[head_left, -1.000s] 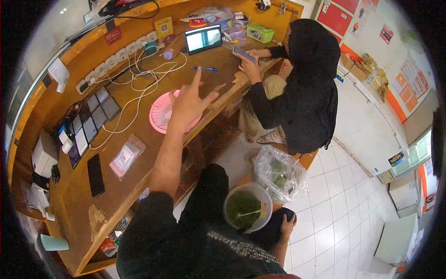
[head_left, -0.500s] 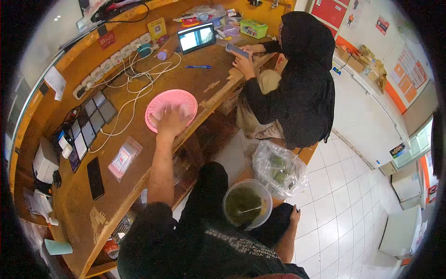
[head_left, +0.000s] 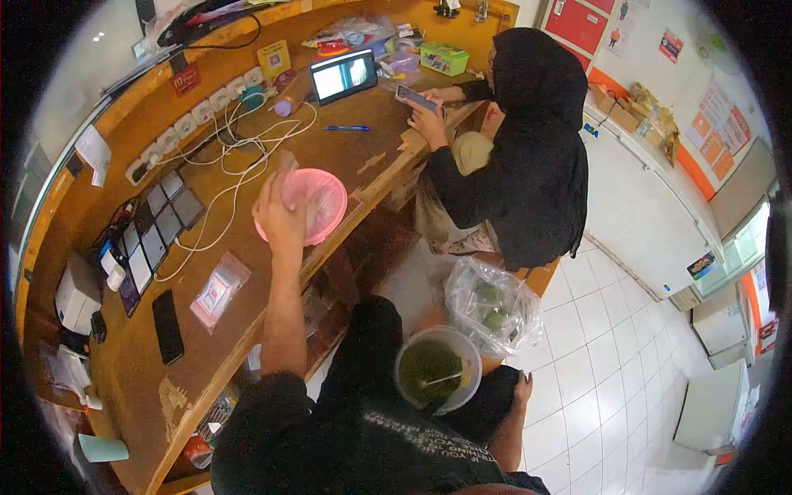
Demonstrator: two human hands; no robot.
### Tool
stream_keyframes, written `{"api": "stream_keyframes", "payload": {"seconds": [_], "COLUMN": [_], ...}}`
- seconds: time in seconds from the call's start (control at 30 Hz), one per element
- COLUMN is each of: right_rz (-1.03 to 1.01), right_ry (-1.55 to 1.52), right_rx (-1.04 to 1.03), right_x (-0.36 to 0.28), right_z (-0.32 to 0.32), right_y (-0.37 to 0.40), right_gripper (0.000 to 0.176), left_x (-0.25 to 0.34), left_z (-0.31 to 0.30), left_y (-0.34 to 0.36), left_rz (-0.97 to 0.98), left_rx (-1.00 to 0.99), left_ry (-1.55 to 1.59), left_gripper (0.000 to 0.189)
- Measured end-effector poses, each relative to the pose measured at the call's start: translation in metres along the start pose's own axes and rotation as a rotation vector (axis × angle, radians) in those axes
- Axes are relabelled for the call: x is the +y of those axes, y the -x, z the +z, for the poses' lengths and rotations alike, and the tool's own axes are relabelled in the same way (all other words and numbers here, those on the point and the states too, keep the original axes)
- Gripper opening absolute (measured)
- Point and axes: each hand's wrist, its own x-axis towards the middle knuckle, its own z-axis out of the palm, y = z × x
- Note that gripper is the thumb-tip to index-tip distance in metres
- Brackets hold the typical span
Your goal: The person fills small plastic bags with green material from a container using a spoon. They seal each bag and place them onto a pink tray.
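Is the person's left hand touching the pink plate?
Touching. The head view shows the left hand gripping the pink plate by its left rim.

The person wears a black shirt point(head_left: 330, 450). It is the big dark shape at the bottom of the view. White letters point(head_left: 404, 425) run in small rows across the shirt, too tiny to read. The shirt has short sleeves. The left sleeve point(head_left: 260, 400) ends above the elbow. From the shirt's sleeves on, both arms are bare down to the left hand point(head_left: 280, 216) and the right hand point(head_left: 522, 388). Just past the shirt, the legs are in black trousers point(head_left: 371, 338).
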Motion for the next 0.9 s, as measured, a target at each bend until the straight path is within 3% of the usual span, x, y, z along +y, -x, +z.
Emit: {"api": "stream_keyframes", "payload": {"seconds": [0.03,0.07,0.1,0.13,0.2,0.23,0.27,0.33,0.37,0.4,0.43,0.47,0.5,0.57,0.67,0.8,0.87,0.9], "right_rz": [-0.029,-0.059,-0.045,-0.048,-0.172,-0.177,-0.178,-0.135,-0.355,-0.450,-0.535,-0.552,-0.569,-0.916,-0.983,-0.882,-0.923,-0.966], "right_ry": [-0.111,-0.222,0.042,0.039,0.313,0.314,0.315,0.642,0.479,0.181,-0.119,-0.226,-0.336,-0.314,-0.276,-0.169,-0.183,-0.202], "right_rx": [-0.097,-0.195,-0.188,-0.186,-0.337,-0.435,-0.434,-0.502,-0.175,-0.078,0.020,-0.057,-0.133,-0.289,-0.454,-0.526,-0.543,-0.558], "right_x": [0.004,0.011,0.016,0.009,0.001,-0.060,-0.088,-0.117,-0.125,-0.169,-0.224,-0.256,-0.277,-0.306,-0.328,-0.330,-0.325,-0.324], "right_z": [0.001,0.002,0.001,-0.001,-0.017,-0.047,-0.060,-0.074,-0.071,-0.073,-0.077,-0.080,-0.078,-0.071,-0.058,-0.055,-0.047,-0.044], "right_y": [-0.001,-0.003,-0.010,-0.007,0.004,0.042,0.045,0.049,0.065,0.096,0.130,0.154,0.170,0.193,0.217,0.221,0.221,0.221], "right_gripper": [0.086,0.088,0.092,0.092,0.092,0.079,0.079,0.048,0.035,0.030,0.025,0.023,0.022,0.019,0.016,0.011,0.012,0.013], "left_x": [-0.013,-0.011,-0.008,-0.005,0.011,0.021,0.028,0.051,0.065,0.077,0.090,0.097,0.113,0.127,0.138,0.130,0.116,0.116], "left_z": [0.005,0.003,-0.001,-0.005,-0.004,-0.003,-0.003,-0.006,-0.010,-0.012,-0.011,-0.010,-0.013,-0.009,-0.007,-0.014,-0.006,-0.010], "left_y": [0.000,0.000,0.001,0.003,0.013,0.020,0.028,0.050,0.062,0.071,0.081,0.091,0.103,0.129,0.154,0.160,0.170,0.168], "left_rz": [0.034,0.034,0.076,0.118,0.072,0.022,-0.005,-0.063,-0.096,-0.091,0.004,0.121,0.149,0.366,0.413,0.453,0.851,0.853], "left_rx": [0.126,0.129,0.109,0.088,0.070,0.049,-0.035,-0.262,-0.405,-0.582,-0.668,-0.829,-0.922,-1.073,-1.161,-1.100,-0.977,-0.980], "left_ry": [0.192,0.194,0.244,0.295,0.459,0.621,0.721,0.857,0.891,0.817,0.951,0.807,0.905,0.888,0.939,0.879,0.694,0.695], "left_gripper": [0.033,0.033,0.027,0.021,0.019,0.017,0.015,0.013,0.012,0.010,0.010,0.013,0.015,0.016,0.019,0.018,0.018,0.018]}}
